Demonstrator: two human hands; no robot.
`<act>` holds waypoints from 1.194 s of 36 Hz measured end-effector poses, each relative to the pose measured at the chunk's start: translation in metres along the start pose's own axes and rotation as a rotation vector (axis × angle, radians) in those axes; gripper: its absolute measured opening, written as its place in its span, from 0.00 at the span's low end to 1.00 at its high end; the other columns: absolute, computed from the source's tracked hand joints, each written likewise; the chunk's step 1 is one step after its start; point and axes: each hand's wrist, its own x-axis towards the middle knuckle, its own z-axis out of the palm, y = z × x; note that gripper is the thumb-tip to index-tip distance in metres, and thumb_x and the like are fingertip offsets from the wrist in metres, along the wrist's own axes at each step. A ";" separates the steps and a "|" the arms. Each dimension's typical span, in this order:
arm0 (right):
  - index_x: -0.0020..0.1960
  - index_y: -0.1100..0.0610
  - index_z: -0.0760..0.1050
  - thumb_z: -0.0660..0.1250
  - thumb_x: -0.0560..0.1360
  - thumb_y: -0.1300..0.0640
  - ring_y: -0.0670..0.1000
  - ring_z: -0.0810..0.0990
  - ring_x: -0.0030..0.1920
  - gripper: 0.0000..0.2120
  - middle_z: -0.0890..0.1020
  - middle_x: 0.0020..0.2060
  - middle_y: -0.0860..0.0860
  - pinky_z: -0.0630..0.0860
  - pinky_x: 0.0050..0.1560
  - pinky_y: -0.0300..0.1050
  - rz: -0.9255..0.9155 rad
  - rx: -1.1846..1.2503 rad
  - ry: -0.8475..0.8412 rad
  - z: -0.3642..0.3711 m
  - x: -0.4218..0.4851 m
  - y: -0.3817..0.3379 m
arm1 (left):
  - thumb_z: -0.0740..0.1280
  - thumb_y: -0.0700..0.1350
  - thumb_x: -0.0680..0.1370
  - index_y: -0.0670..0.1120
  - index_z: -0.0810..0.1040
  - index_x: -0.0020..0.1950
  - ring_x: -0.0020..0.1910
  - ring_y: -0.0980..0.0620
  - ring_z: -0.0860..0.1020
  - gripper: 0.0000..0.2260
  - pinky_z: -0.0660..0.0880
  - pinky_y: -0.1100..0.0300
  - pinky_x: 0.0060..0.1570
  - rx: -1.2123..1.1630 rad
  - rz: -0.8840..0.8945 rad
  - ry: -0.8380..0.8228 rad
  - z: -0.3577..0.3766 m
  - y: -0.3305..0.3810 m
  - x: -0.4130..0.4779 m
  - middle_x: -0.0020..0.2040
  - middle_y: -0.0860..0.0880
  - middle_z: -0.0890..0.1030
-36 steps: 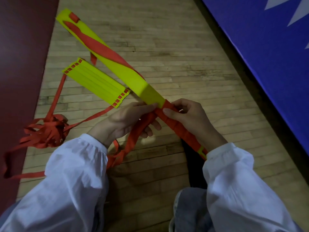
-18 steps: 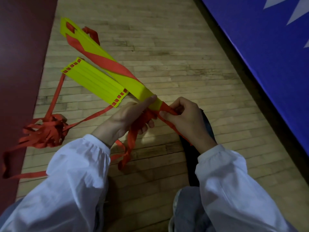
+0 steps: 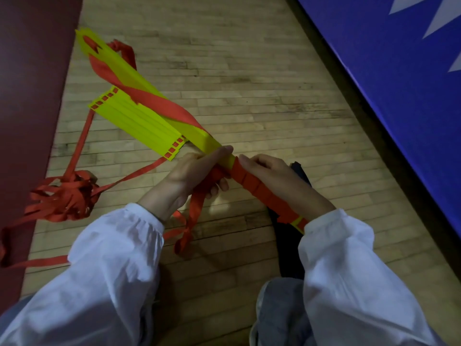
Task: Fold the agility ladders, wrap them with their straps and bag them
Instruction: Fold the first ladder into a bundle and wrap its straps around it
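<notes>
Two ladders are in view, neither whole. The ladder (image 3: 149, 96), a stack of yellow rungs, is held above the floor (image 3: 249, 83), slanting from upper left toward the person's lap. Its near end disappears under the right sleeve (image 3: 349, 258). The red strap (image 3: 259, 188), wound in close turns, hides the rungs from the right hand (image 3: 277, 176) down to that sleeve. The right hand is curled over the wound part, its palm out of sight. The left hand (image 3: 197, 171) grips the loose run of strap just beside the last turn, one finger laid along the yellow, and the strap partly covers its lower fingers. The second ladder (image 3: 134, 123) lies flat on the floor, its far edge tucked under the held one. A tangle (image 3: 67, 198) of red strap sits at the edge of the dark red mat (image 3: 32, 71), one loop cut off at the left. A dark thing (image 3: 289, 236) under the right forearm is mostly covered and may be the bag. On the blue mat (image 3: 399, 96), white shapes (image 3: 424, 16) are clipped by the frame.
</notes>
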 end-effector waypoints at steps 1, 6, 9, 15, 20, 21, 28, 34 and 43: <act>0.53 0.54 0.77 0.61 0.76 0.38 0.51 0.83 0.42 0.21 0.84 0.42 0.52 0.79 0.42 0.44 0.036 0.043 -0.046 0.000 0.000 0.000 | 0.63 0.56 0.78 0.41 0.78 0.38 0.19 0.52 0.70 0.19 0.67 0.66 0.20 0.006 0.012 -0.007 0.000 0.000 -0.001 0.26 0.44 0.78; 0.58 0.63 0.77 0.61 0.78 0.42 0.50 0.81 0.35 0.25 0.83 0.38 0.54 0.76 0.35 0.41 0.062 0.187 -0.112 0.000 -0.001 0.000 | 0.63 0.55 0.78 0.41 0.78 0.40 0.20 0.50 0.71 0.18 0.67 0.64 0.21 0.001 0.060 -0.032 -0.001 0.001 -0.002 0.27 0.44 0.78; 0.58 0.64 0.77 0.62 0.78 0.43 0.49 0.80 0.34 0.24 0.83 0.36 0.53 0.75 0.34 0.41 0.053 0.190 -0.110 0.000 -0.001 -0.002 | 0.63 0.56 0.78 0.41 0.78 0.43 0.20 0.50 0.71 0.18 0.68 0.64 0.21 -0.005 0.051 -0.062 -0.002 0.002 -0.002 0.28 0.43 0.78; 0.57 0.64 0.78 0.64 0.76 0.43 0.48 0.79 0.35 0.24 0.82 0.37 0.53 0.74 0.35 0.41 0.077 0.256 -0.117 -0.002 -0.003 -0.001 | 0.62 0.59 0.78 0.42 0.78 0.45 0.22 0.50 0.73 0.20 0.70 0.62 0.24 -0.006 0.029 -0.118 -0.005 0.002 -0.001 0.30 0.44 0.79; 0.56 0.63 0.79 0.67 0.67 0.38 0.48 0.79 0.36 0.31 0.82 0.37 0.51 0.73 0.40 0.46 0.074 0.254 -0.079 -0.003 -0.004 -0.004 | 0.61 0.68 0.67 0.43 0.79 0.52 0.25 0.48 0.77 0.30 0.74 0.61 0.26 0.025 -0.055 -0.209 -0.013 0.006 -0.003 0.35 0.42 0.82; 0.55 0.63 0.79 0.68 0.65 0.37 0.49 0.79 0.37 0.32 0.83 0.38 0.51 0.72 0.42 0.48 0.072 0.247 -0.063 -0.004 -0.004 -0.004 | 0.61 0.68 0.66 0.43 0.79 0.52 0.25 0.48 0.77 0.31 0.75 0.61 0.25 0.037 -0.073 -0.221 -0.014 0.006 -0.003 0.35 0.41 0.82; 0.46 0.56 0.78 0.72 0.71 0.44 0.45 0.78 0.36 0.16 0.82 0.36 0.49 0.73 0.33 0.36 0.110 0.252 0.051 -0.007 -0.003 -0.003 | 0.59 0.66 0.74 0.40 0.80 0.48 0.23 0.50 0.75 0.29 0.71 0.64 0.20 0.093 -0.113 -0.209 -0.019 0.006 -0.001 0.35 0.42 0.82; 0.53 0.55 0.77 0.73 0.70 0.46 0.46 0.79 0.42 0.17 0.81 0.43 0.50 0.72 0.33 0.34 0.115 0.217 0.137 -0.002 -0.001 -0.003 | 0.60 0.60 0.78 0.41 0.80 0.45 0.19 0.52 0.71 0.23 0.66 0.65 0.19 0.076 -0.055 -0.147 -0.015 0.006 0.002 0.31 0.44 0.81; 0.56 0.55 0.75 0.76 0.68 0.47 0.44 0.79 0.40 0.21 0.81 0.46 0.50 0.71 0.27 0.29 0.090 0.163 0.142 0.006 -0.001 -0.002 | 0.63 0.50 0.80 0.39 0.78 0.42 0.15 0.55 0.62 0.15 0.58 0.69 0.18 0.098 0.073 -0.024 -0.008 -0.002 0.002 0.21 0.48 0.72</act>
